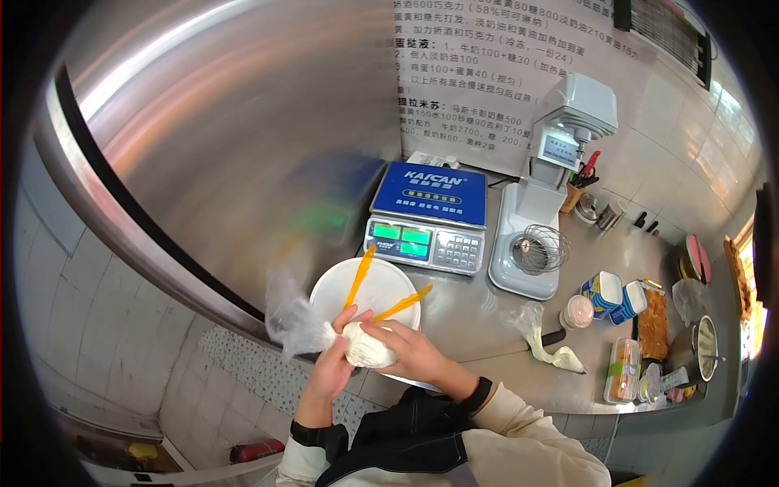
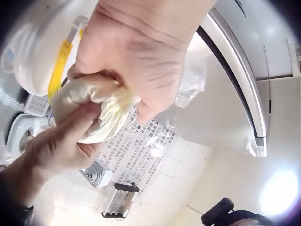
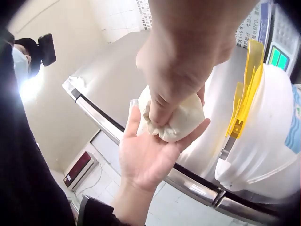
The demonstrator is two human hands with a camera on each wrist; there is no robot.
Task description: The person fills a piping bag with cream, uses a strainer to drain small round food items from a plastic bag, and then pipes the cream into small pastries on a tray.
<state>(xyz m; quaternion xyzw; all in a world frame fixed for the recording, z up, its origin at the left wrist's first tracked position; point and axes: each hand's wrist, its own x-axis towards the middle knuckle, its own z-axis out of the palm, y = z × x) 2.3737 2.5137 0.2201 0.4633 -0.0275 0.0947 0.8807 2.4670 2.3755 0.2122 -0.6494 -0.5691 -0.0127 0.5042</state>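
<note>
"Where's the white bundle (image 1: 367, 347)?"

"Near the bucket (image 1: 334, 288): the left hand (image 1: 328, 363) is cupping it, fingers curled, the right hand (image 1: 415, 351) is gripping it, probably keeping its soft mass together."

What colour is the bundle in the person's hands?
Creamy white; the bundle shows best in the left wrist view.

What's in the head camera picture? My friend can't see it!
A person's left hand and right hand hold a rounded, creamy-white lump near a round white plastic tub. Behind are a blue-topped grey scale and a pale-grey stand mixer.
</note>
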